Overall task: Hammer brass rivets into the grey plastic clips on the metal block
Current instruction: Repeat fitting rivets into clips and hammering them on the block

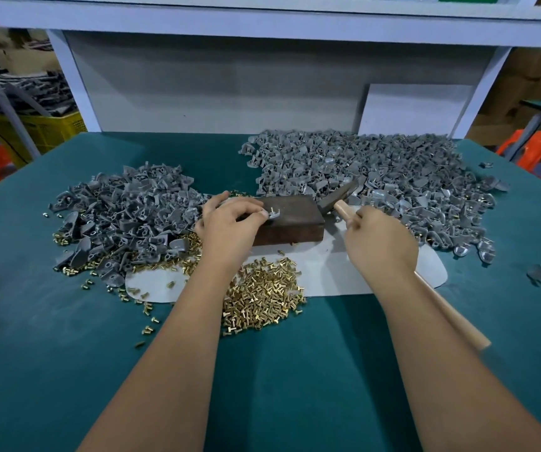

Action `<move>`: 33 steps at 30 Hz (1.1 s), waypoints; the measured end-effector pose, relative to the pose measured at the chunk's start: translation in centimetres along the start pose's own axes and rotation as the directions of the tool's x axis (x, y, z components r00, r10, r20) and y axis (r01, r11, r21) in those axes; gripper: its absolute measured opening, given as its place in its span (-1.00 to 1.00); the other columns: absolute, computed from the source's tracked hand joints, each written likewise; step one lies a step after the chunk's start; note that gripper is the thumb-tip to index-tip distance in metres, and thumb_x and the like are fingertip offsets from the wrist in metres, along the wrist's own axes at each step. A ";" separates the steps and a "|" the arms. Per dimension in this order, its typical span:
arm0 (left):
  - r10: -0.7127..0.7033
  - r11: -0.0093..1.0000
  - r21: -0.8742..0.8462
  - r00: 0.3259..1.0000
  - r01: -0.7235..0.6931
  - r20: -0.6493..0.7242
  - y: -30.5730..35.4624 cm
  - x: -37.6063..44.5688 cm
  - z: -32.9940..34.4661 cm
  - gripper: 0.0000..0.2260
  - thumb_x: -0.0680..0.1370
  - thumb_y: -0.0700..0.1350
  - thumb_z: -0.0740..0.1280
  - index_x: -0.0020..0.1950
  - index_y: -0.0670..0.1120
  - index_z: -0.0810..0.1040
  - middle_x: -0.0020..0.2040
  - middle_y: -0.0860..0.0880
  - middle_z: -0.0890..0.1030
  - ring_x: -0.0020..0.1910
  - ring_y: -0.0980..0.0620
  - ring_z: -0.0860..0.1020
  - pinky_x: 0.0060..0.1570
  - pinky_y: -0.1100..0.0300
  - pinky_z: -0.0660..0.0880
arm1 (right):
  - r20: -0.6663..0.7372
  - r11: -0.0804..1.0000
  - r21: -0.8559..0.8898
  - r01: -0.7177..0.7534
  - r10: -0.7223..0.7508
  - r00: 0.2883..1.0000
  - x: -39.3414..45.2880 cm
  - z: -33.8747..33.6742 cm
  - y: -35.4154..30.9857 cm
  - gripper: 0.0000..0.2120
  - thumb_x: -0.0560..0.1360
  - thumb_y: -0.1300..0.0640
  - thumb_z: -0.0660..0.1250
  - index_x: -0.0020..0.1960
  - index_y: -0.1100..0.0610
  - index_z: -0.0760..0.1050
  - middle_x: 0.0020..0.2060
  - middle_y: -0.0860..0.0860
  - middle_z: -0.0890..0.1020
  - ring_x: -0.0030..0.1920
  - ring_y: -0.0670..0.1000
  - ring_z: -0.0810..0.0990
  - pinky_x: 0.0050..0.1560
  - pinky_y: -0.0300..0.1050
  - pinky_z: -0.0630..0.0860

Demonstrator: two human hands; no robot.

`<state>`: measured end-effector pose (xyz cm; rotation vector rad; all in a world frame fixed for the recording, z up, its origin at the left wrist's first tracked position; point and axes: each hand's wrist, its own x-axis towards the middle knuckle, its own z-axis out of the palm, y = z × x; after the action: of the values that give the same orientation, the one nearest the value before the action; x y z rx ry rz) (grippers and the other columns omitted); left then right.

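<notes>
Green table [295, 386] closest. Brass rivets [262, 303] heaped between arms. Left hand [230, 223] pinches grey clip [273, 214] on top of metal block [290, 220]. Right hand [379, 243] grips hammer [339, 199] handle, head beside block. Clip piles [376, 177] left and right.

Illumination is even and diffuse, coming from overhead. The desk [67, 353] surface is uniformly lit, with only soft, short shadows under the hands and beside the metal block [290, 220]. No hard glare is present; faint sheen appears on the brass rivets [262, 301]. Wide-angle distortion bows the desk's far edge and tilts the shelf posts [73, 83] inward. The centre is sharp. The hammer handle [451, 314] near the right edge shows blur. Background areas beyond the far corners are dimmer.
</notes>
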<state>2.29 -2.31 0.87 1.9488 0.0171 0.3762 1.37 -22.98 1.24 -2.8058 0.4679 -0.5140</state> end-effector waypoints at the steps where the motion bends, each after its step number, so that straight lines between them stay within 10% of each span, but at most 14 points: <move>1: 0.004 1.000 0.008 1.000 -0.004 0.001 0.0 0.0 0.0 -0.80 0.52 -0.06 0.42 -0.27 0.19 0.59 0.05 0.26 0.63 0.41 0.10 0.24 0.45 -0.16 0.06 | 0.002 1.000 -0.019 0.005 -0.005 1.000 -0.1 -0.1 -0.2 -0.80 0.55 0.04 0.16 -0.01 0.09 0.51 -0.25 0.06 0.56 -0.27 0.14 0.43 -0.28 -0.11 0.34; 7: 0.028 0.998 0.050 0.999 -0.027 -0.028 0.0 -0.2 0.1 -0.81 0.53 -0.03 0.42 -0.25 0.22 0.56 -0.09 0.49 0.41 0.44 0.11 0.23 0.47 -0.13 0.09 | -0.051 0.993 -0.114 0.036 -0.042 0.998 -0.8 -0.9 -0.9 -0.70 0.54 0.00 0.20 0.08 0.16 0.59 0.08 0.16 0.47 0.10 0.19 0.44 0.02 0.01 0.41; 14: 0.189 0.951 0.263 0.978 -0.161 -0.084 -0.4 -0.1 0.5 -0.94 0.52 -0.03 0.41 -0.09 0.11 0.68 -0.04 0.32 0.53 0.40 0.02 0.26 0.38 -0.14 0.17 | 0.022 0.836 0.421 0.352 -0.397 0.917 -0.5 0.2 -8.3 -0.82 0.56 0.05 0.24 -0.02 0.03 0.62 -0.08 -0.02 0.60 -0.01 0.00 0.49 -0.08 -0.13 0.39; 33: 0.151 0.950 0.290 0.983 -0.116 -0.101 -0.6 -0.1 0.8 -0.87 0.53 0.03 0.40 -0.18 0.26 0.57 -0.09 0.34 0.53 0.41 0.10 0.26 0.32 0.07 0.02 | -0.137 0.845 0.423 0.327 -0.298 0.945 -1.1 2.4 -9.8 -0.85 0.55 0.21 0.22 -0.21 0.13 0.40 -0.12 0.09 0.55 0.02 0.10 0.42 -0.07 -0.06 0.29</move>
<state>2.49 -2.80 0.05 2.2135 0.0191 0.6109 3.94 -13.18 1.61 -2.4283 -0.1015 -0.6835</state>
